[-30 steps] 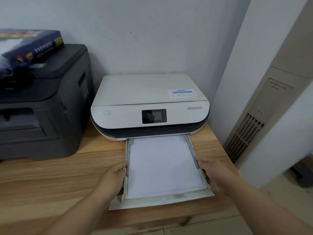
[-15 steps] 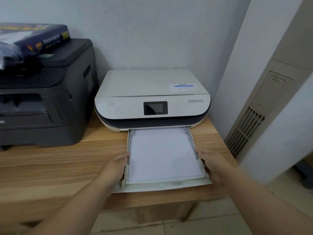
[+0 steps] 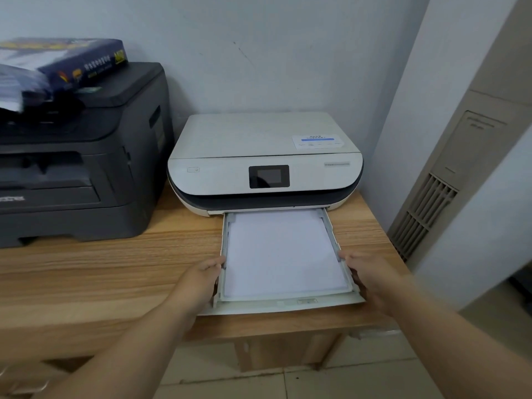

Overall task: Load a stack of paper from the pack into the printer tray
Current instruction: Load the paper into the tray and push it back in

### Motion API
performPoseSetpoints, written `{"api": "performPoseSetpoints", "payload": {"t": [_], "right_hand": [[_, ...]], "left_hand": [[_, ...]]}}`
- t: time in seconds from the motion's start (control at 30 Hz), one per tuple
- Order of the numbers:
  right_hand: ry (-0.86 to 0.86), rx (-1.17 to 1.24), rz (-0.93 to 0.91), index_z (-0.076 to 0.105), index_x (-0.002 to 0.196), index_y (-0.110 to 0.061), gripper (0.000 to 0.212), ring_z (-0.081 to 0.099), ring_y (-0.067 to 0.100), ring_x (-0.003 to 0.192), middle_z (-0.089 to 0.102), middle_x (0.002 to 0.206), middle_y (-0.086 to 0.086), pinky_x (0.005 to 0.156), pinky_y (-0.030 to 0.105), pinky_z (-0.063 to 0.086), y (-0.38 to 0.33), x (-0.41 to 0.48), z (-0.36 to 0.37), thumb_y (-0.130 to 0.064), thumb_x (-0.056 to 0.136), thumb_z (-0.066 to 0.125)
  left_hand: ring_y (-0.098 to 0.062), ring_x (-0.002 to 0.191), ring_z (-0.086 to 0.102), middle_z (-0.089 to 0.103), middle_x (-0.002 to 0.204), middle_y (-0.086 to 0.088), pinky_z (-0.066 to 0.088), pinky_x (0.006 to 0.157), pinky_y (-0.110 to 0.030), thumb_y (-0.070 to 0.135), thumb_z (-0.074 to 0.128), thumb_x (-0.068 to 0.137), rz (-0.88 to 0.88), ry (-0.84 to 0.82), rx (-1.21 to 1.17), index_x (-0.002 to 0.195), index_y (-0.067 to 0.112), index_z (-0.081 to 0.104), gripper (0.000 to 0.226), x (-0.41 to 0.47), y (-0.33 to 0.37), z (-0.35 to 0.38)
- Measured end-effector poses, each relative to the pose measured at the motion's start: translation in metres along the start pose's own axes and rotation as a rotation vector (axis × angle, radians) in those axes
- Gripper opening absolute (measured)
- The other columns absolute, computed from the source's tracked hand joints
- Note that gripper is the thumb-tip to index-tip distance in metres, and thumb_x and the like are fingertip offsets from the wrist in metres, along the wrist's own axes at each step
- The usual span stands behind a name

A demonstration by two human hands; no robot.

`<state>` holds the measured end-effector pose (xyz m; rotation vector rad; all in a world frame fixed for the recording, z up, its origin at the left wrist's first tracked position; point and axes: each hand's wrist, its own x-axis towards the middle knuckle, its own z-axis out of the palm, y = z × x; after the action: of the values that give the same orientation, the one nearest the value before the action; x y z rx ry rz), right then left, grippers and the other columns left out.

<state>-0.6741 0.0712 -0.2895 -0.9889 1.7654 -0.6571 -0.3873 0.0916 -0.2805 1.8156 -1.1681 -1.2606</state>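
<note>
A white printer (image 3: 264,156) stands on a wooden desk (image 3: 86,269) against the wall. Its paper tray (image 3: 288,305) sticks out at the front and holds a white stack of paper (image 3: 282,254). My left hand (image 3: 198,280) grips the tray's left side wall. My right hand (image 3: 368,277) grips its right side wall. A blue paper pack (image 3: 72,61), torn open at its left end, lies on top of a black printer (image 3: 80,168) at the left.
A beige floor-standing air conditioner (image 3: 460,168) with a vent grille stands to the right of the desk. The wall is close behind both printers. Tiled floor (image 3: 288,381) shows below the desk's front edge.
The tray has slid further into the white printer, with both hands on its sides. The view has shifted a little to the left and downward.
</note>
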Motion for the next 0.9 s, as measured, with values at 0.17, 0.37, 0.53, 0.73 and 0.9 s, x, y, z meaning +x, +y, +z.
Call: {"api": "performPoseSetpoints", "payload": {"t": [0.17,0.37,0.53,0.73,0.9], "right_hand": [[-0.066,-0.037,-0.028,0.06,0.123,-0.025,0.034,0.055,0.025,0.101,0.061,0.114,0.009,0.082,0.028,0.043,0.004,-0.001,-0.008,-0.02,0.1,0.035],[-0.098,-0.275,-0.103,0.051,0.132,-0.033,0.037,0.043,0.016,0.064,0.048,0.067,0.001,0.063,0.027,0.035,0.009,-0.016,-0.019,-0.03,0.096,0.046],[-0.074,-0.279,-0.11,0.051,0.132,-0.034,0.036,0.043,0.015,0.066,0.045,0.063,-0.002,0.064,0.025,0.033,0.01,-0.019,-0.017,-0.031,0.1,0.036],[-0.063,-0.171,-0.103,0.051,0.13,-0.035,0.036,0.059,0.022,0.097,0.064,0.119,0.012,0.095,0.032,0.046,0.011,-0.016,-0.015,-0.025,0.101,0.033],[-0.055,-0.137,-0.109,0.047,0.137,-0.022,0.039,0.053,0.033,0.12,0.056,0.133,0.015,0.094,0.038,0.046,0.009,-0.008,-0.01,-0.017,0.101,0.034]], "left_hand": [[-0.019,0.132,0.039,0.041,0.147,0.004,0.032,0.095,-0.028,0.024,0.036,0.099,0.038,-0.008,0.141,0.135,0.028,0.048,0.038,-0.004,0.003,-0.001],[-0.019,0.117,0.052,0.058,0.128,0.004,0.038,0.088,-0.027,0.028,0.043,0.096,0.103,-0.079,0.255,0.139,0.032,0.042,0.043,-0.011,-0.007,-0.009],[-0.014,0.132,0.038,0.044,0.144,0.006,0.029,0.093,-0.022,0.026,0.04,0.098,0.121,-0.065,0.161,0.134,0.027,0.049,0.038,-0.018,-0.008,-0.009],[-0.015,0.132,0.039,0.045,0.144,0.005,0.027,0.095,-0.023,0.026,0.04,0.098,0.106,-0.057,0.125,0.129,0.029,0.054,0.035,-0.017,-0.01,-0.009],[-0.012,0.126,0.04,0.044,0.144,0.005,0.027,0.093,-0.022,0.025,0.039,0.098,0.106,-0.059,0.112,0.131,0.028,0.053,0.035,-0.017,-0.009,-0.007]]}}
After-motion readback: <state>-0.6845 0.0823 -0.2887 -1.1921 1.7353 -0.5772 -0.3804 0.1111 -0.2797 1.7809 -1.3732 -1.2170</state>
